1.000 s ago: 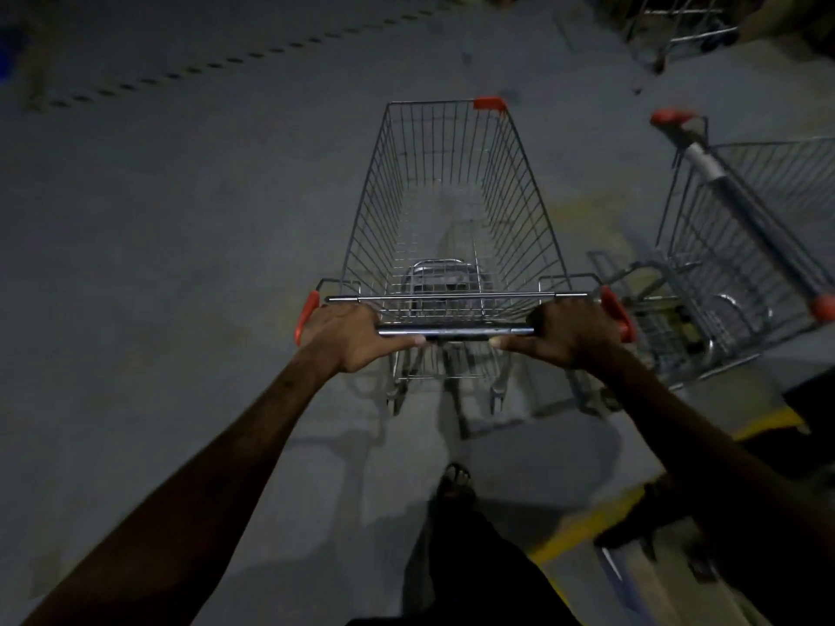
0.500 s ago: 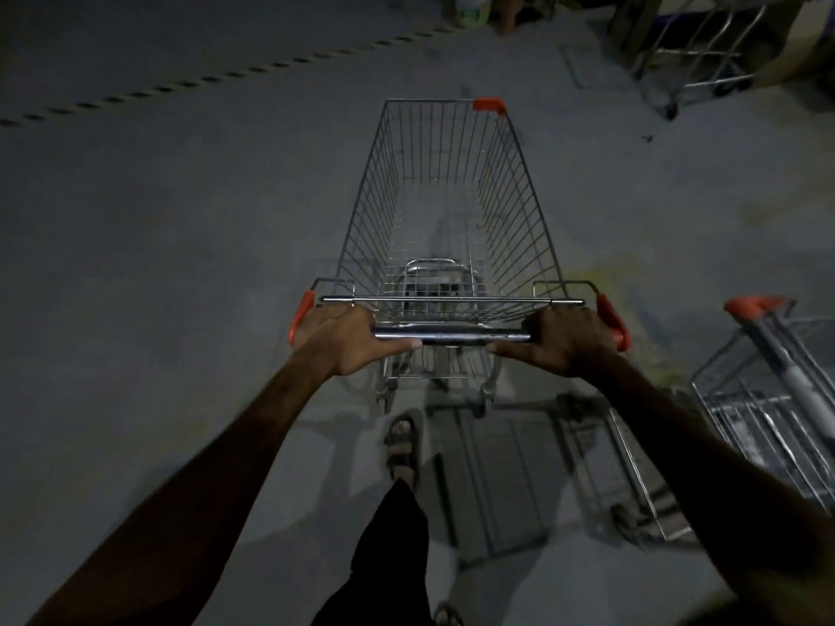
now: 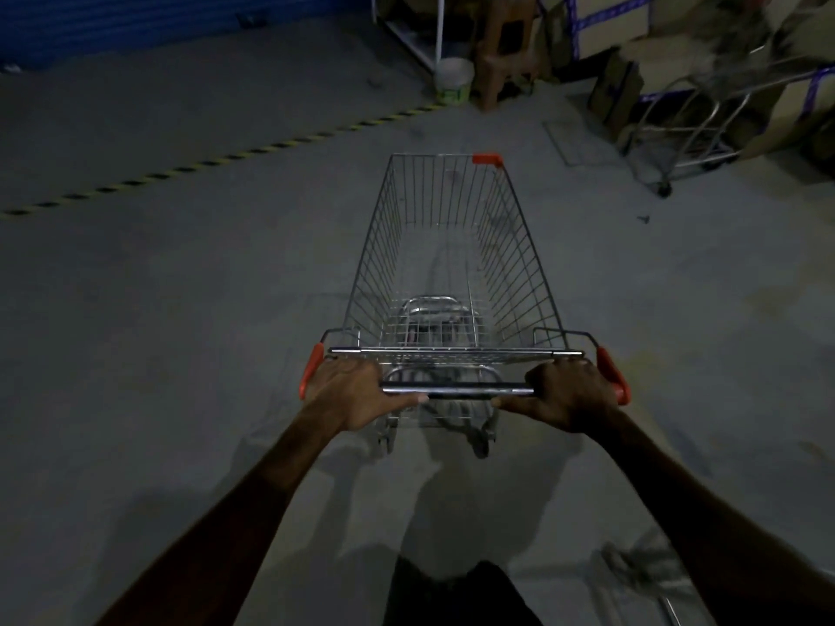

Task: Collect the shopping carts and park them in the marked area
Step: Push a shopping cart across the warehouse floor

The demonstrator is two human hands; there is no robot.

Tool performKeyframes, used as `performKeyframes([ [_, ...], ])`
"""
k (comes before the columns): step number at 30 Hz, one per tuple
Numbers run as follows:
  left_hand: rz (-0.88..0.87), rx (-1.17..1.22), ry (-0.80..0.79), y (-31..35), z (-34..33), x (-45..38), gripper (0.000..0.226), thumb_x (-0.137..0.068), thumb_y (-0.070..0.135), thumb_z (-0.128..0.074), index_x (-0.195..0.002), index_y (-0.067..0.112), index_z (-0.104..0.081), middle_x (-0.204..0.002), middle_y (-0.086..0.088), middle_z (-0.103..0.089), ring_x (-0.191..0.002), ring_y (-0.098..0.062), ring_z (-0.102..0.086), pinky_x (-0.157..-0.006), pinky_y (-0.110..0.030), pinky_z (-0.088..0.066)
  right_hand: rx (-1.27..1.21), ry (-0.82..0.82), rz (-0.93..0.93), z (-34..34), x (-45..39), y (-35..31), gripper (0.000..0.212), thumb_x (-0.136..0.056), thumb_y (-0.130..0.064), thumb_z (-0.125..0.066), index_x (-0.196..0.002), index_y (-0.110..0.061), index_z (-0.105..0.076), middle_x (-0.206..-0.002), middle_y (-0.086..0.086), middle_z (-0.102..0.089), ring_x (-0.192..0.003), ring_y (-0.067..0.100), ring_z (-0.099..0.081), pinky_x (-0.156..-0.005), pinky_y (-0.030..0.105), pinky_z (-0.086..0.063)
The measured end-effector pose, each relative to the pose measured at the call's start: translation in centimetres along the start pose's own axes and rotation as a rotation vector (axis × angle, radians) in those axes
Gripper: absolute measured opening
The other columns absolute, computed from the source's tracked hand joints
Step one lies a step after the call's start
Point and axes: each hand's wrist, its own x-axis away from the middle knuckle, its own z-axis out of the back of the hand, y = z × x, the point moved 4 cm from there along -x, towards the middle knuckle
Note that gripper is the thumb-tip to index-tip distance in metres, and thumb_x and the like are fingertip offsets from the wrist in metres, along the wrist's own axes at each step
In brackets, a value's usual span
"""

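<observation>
Dim grey concrete floor (image 3: 180, 309) — striped hazard tape (image 3: 217, 158), blue shutter (image 3: 158, 20), stacked cardboard boxes (image 3: 632, 24) behind.

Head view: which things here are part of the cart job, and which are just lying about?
Job:
shopping cart, held at its handle
left hand
right hand
second cart, far right

Lying about:
white bucket
brown stool
cardboard boxes

Grey concrete floor (image 3: 180, 354) with a black-yellow hazard tape line (image 3: 217, 160). White bucket (image 3: 453, 81) beside a brown plastic stool (image 3: 506, 47); blue shutter (image 3: 158, 20) far left.
</observation>
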Motion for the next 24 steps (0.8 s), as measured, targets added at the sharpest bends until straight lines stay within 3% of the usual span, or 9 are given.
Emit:
performKeyframes([
  [7, 0.039, -0.017, 0.029, -4.1, 5.1, -17.8, 0.104, -0.058, 0.117, -0.013, -0.076, 0.032, -0.070, -0.096, 0.012, -0.076, -0.107, -0.016, -0.070, -0.127, -0.060, -0.015, 0.002, 0.096, 0.004, 2.2, -18.1, 5.9, 0.094, -0.071, -0.108, -0.013, -0.060, -0.025, -0.057, -0.057, -0.008, -0.058, -0.057, 0.013, -0.060, -0.070, 0.034, -0.056],
  [10, 0.041, -0.014, 0.015, -5.4, 8.0, -26.0, 0.106, -0.062, 0.115, -0.014, -0.093, 0.036, -0.076, -0.105, 0.011, -0.078, -0.111, -0.016, -0.070, -0.126, -0.059, -0.018, -0.008, 0.109, 0.022, 3.4, -26.9, 9.1, 0.093, -0.072, -0.107, -0.014, -0.059, -0.024, -0.055, -0.057, -0.008, -0.058, -0.056, 0.014, -0.059, -0.071, 0.035, -0.056],
  [15, 0.060, 0.031, -0.010, -8.4, 12.8, -38.6, 0.101, -0.067, 0.111, -0.020, -0.077, 0.025, -0.071, -0.090, 0.009, -0.076, -0.095, -0.013, -0.072, -0.114, -0.049, -0.039, -0.023, 0.088, 0.064, 6.0, -41.2, 13.1, 0.090, -0.071, -0.108, -0.014, -0.059, -0.027, -0.052, -0.062, -0.007, -0.060, -0.060, 0.014, -0.060, -0.075, 0.037, -0.056],
  [19, 0.101, 0.009, -0.001, -11.5, 15.7, -48.0, 0.105, -0.059, 0.116, -0.012, -0.073, 0.028, -0.067, -0.096, 0.012, -0.076, -0.108, -0.016, -0.070, -0.125, -0.060, -0.019, -0.030, 0.069, 0.071, 8.0, -51.6, 15.4, 0.092, -0.068, -0.109, -0.015, -0.059, -0.026, -0.053, -0.065, -0.007, -0.063, -0.064, 0.017, -0.062, -0.075, 0.036, -0.056],
  [24, 0.129, 0.017, -0.004, -15.1, 19.3, -59.6, 0.105, -0.060, 0.116, -0.014, -0.072, 0.027, -0.070, -0.087, 0.014, -0.073, -0.101, -0.013, -0.070, -0.125, -0.058, -0.020, -0.009, 0.094, 0.095, 10.0, -64.3, 18.0, 0.095, -0.069, -0.109, -0.016, -0.061, -0.024, -0.058, -0.065, -0.006, -0.066, -0.068, 0.018, -0.066, -0.075, 0.036, -0.056],
])
